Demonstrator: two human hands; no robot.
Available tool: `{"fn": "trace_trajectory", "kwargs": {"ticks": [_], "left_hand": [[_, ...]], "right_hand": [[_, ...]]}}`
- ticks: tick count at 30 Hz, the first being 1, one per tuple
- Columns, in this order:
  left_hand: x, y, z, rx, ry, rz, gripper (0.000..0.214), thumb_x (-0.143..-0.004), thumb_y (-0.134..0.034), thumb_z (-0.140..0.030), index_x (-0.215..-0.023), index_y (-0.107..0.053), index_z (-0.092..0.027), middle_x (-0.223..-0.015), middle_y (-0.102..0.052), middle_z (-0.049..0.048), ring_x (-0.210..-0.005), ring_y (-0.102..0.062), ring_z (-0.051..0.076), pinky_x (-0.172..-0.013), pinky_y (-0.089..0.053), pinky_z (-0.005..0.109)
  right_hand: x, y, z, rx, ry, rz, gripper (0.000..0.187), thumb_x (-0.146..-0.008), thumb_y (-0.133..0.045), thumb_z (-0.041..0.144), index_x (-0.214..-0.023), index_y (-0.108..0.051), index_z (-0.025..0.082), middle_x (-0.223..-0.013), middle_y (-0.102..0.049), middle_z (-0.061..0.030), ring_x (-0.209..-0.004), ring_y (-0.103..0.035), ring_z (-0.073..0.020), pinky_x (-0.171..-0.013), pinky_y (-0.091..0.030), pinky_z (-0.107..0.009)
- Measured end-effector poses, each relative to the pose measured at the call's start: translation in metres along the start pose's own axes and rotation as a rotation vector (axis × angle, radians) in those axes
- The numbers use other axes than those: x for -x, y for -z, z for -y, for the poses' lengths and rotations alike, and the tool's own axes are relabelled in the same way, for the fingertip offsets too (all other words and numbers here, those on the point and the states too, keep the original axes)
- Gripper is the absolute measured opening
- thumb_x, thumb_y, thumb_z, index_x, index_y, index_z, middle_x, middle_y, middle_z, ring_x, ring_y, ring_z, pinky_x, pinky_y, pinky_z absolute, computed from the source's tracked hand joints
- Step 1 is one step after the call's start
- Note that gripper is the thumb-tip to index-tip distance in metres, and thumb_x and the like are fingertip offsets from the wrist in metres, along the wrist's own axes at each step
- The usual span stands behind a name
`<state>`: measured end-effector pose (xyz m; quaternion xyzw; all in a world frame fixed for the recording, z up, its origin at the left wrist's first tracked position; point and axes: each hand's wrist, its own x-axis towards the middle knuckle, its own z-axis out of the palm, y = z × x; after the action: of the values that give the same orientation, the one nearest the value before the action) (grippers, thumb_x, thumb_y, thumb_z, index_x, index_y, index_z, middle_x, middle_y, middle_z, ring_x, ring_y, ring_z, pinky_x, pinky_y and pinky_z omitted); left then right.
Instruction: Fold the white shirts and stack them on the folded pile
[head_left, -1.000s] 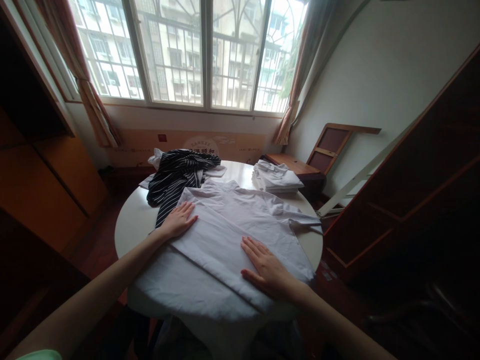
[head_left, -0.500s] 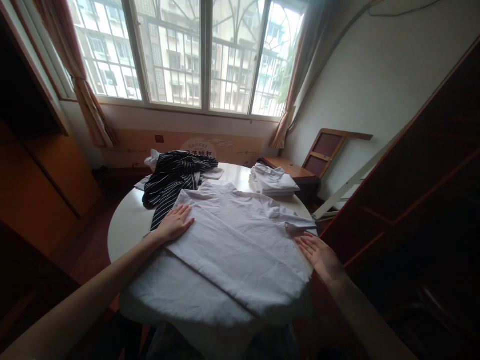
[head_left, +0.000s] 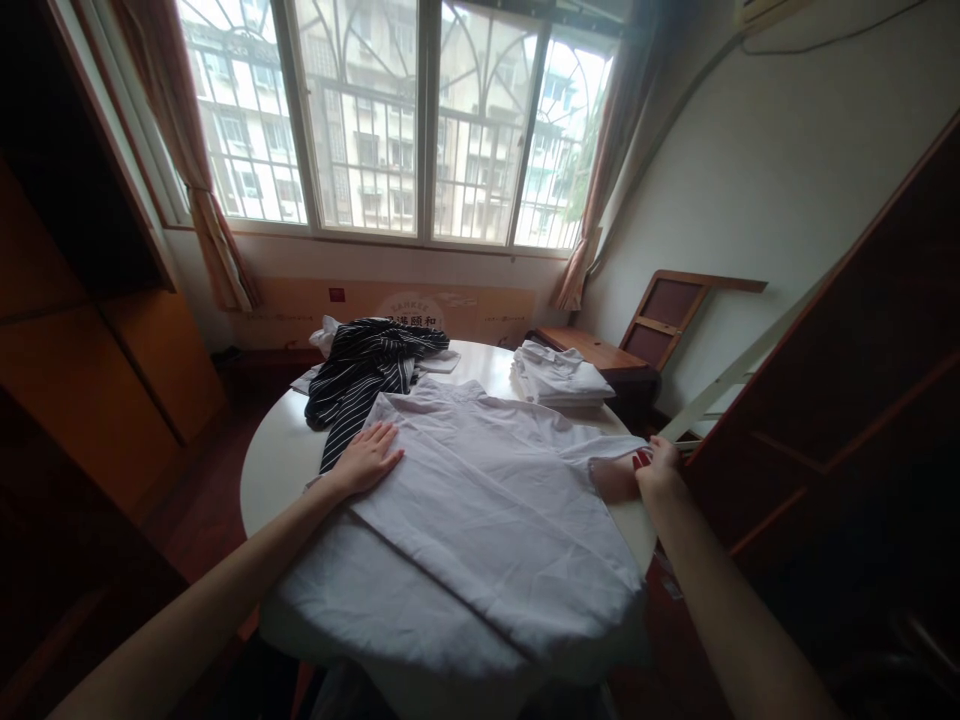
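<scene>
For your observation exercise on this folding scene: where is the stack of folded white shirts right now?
In the head view, the stack of folded white shirts sits at the far right edge of the round table, beyond the spread white shirt and right of the striped garment.

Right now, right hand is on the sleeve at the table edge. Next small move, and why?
Probably draw the sleeve inward across the white shirt. The right hand pinches its end at the table edge, the left hand pins the opposite side flat, and that side already looks folded in.

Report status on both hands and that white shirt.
Left hand flat on white shirt. Right hand pinching its sleeve at table edge. Striped garment touching shirt's far-left corner.
</scene>
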<state>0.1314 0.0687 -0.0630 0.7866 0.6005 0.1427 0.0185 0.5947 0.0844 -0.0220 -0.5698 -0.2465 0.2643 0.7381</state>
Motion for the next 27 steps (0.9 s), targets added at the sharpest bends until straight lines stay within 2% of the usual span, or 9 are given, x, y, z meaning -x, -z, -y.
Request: {"fn": "trace_trajectory", "kwargs": {"ticks": [2,3,5,7,9,11,21,24,27], "left_hand": [[0.000,-0.001,0.001,0.037,-0.012,-0.040,0.055,-0.083,-0.038,-0.045,-0.129,-0.045,-0.014,-0.138,-0.040,0.0126,-0.130,-0.033,0.026,-0.107,-0.024,0.042],[0.000,-0.001,0.001,0.070,-0.034,-0.071,0.055,-0.082,-0.040,-0.044,-0.128,-0.045,-0.012,-0.137,-0.041,0.0141,-0.129,-0.034,0.026,-0.107,-0.025,0.042],[-0.001,0.000,0.002,0.183,-0.093,-0.145,0.056,-0.081,-0.043,-0.042,-0.127,-0.044,-0.011,-0.136,-0.043,0.0156,-0.128,-0.036,0.026,-0.107,-0.026,0.042],[-0.002,0.002,0.003,0.364,-0.115,-0.196,0.056,-0.082,-0.043,-0.042,-0.129,-0.041,-0.013,-0.134,-0.044,0.0148,-0.125,-0.040,0.024,-0.104,-0.031,0.041],[-0.001,0.005,0.002,0.563,-0.077,-0.180,0.058,-0.082,-0.043,-0.043,-0.132,-0.035,-0.015,-0.131,-0.047,0.0147,-0.117,-0.049,0.023,-0.098,-0.040,0.041],[0.000,0.008,0.001,0.702,-0.039,-0.124,0.065,-0.081,-0.047,-0.043,-0.136,-0.027,-0.015,-0.130,-0.047,0.0160,-0.109,-0.055,0.022,-0.092,-0.045,0.040],[-0.008,0.015,-0.008,1.017,0.052,-0.008,0.079,-0.079,-0.052,-0.030,-0.143,-0.005,-0.020,-0.134,-0.044,0.0172,-0.104,-0.058,0.021,-0.088,-0.048,0.037],[-0.021,0.013,-0.004,0.861,0.111,-0.070,0.075,-0.078,-0.049,-0.022,-0.142,-0.010,-0.016,-0.131,-0.045,0.0183,-0.097,-0.061,0.020,-0.083,-0.050,0.037],[-0.034,0.012,0.000,0.544,-0.042,-0.114,0.065,-0.072,-0.047,-0.012,-0.135,-0.033,-0.016,-0.131,-0.046,0.0139,-0.105,-0.056,0.021,-0.089,-0.047,0.038]], "right_hand": [[0.023,-0.012,0.004,0.093,0.180,-0.036,0.004,-0.072,-0.051,0.021,-0.075,-0.051,0.019,-0.076,-0.051,-0.0012,-0.076,-0.051,-0.0169,-0.070,-0.047,-0.031],[0.040,-0.018,0.006,0.229,0.415,-0.020,0.014,-0.072,-0.052,0.023,-0.085,-0.055,0.018,-0.087,-0.055,-0.0042,-0.086,-0.051,-0.0201,-0.079,-0.045,-0.035],[0.075,-0.026,0.007,0.532,0.876,0.353,0.029,-0.075,-0.053,0.028,-0.102,-0.058,0.017,-0.104,-0.058,-0.0098,-0.100,-0.049,-0.0262,-0.090,-0.040,-0.044],[0.106,-0.030,0.008,0.762,1.129,0.840,0.031,-0.079,-0.051,0.026,-0.107,-0.060,0.019,-0.106,-0.061,-0.0099,-0.101,-0.052,-0.0266,-0.092,-0.039,-0.045],[0.125,-0.028,0.007,0.880,1.210,1.165,0.029,-0.080,-0.050,0.024,-0.106,-0.062,0.023,-0.106,-0.063,-0.0078,-0.100,-0.054,-0.0257,-0.092,-0.040,-0.044],[0.130,-0.024,0.007,0.887,1.186,1.311,0.027,-0.080,-0.050,0.020,-0.103,-0.064,0.025,-0.111,-0.061,-0.0058,-0.103,-0.054,-0.0240,-0.091,-0.042,-0.041],[0.106,-0.004,-0.009,0.863,0.917,1.169,0.021,-0.081,-0.048,0.021,-0.095,-0.064,0.021,-0.118,-0.057,-0.0092,-0.107,-0.054,-0.0228,-0.091,-0.045,-0.042],[0.105,-0.001,-0.012,0.846,0.910,1.163,0.021,-0.081,-0.047,0.020,-0.095,-0.063,0.022,-0.114,-0.059,-0.0082,-0.104,-0.056,-0.0223,-0.089,-0.046,-0.042],[0.101,0.000,-0.011,0.792,0.901,1.097,0.021,-0.079,-0.047,0.016,-0.093,-0.062,0.022,-0.107,-0.061,-0.0069,-0.099,-0.058,-0.0214,-0.087,-0.047,-0.041]]}}
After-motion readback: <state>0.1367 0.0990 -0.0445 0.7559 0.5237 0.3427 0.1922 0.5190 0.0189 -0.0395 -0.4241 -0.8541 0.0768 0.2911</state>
